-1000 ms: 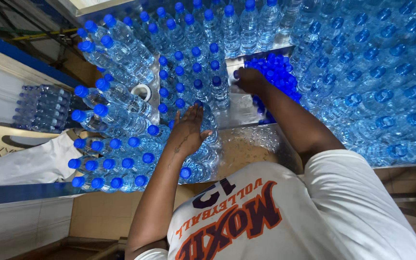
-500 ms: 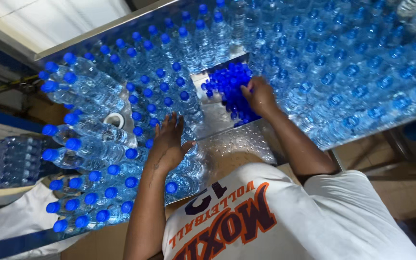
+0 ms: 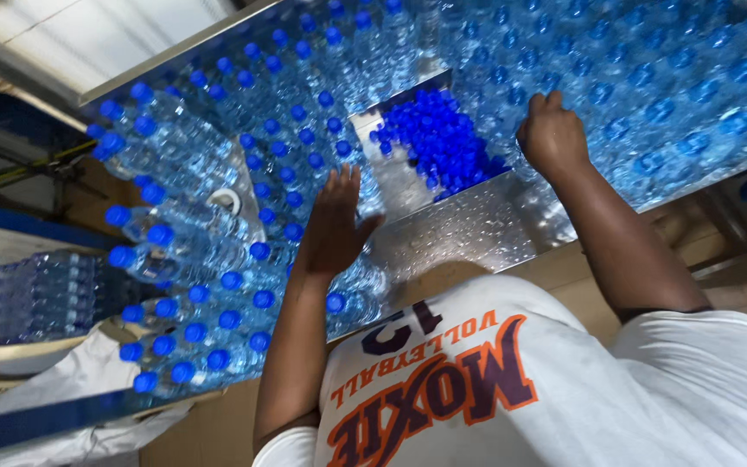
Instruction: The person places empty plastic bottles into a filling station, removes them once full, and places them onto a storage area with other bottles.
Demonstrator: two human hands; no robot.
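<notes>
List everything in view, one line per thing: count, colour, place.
water bottles: too many to count, clear with blue caps, crowded over the metal table on the left, centre and right.
loose caps: a heap, uncounted, blue, in the recess at the table's centre.
metal table: one, silver, wet with droplets, bare in front of the caps.
packed bottles: one wrapped stack, clear and blue, low at the far left.
white cloth: one, white, lower left beside the stack.
shirt: one, white with orange and dark print, bottom centre.
left hand: open, fingers spread, against the bottles left of the caps.
right hand: curled, knuckles up, on the bottles right of the caps.
</notes>
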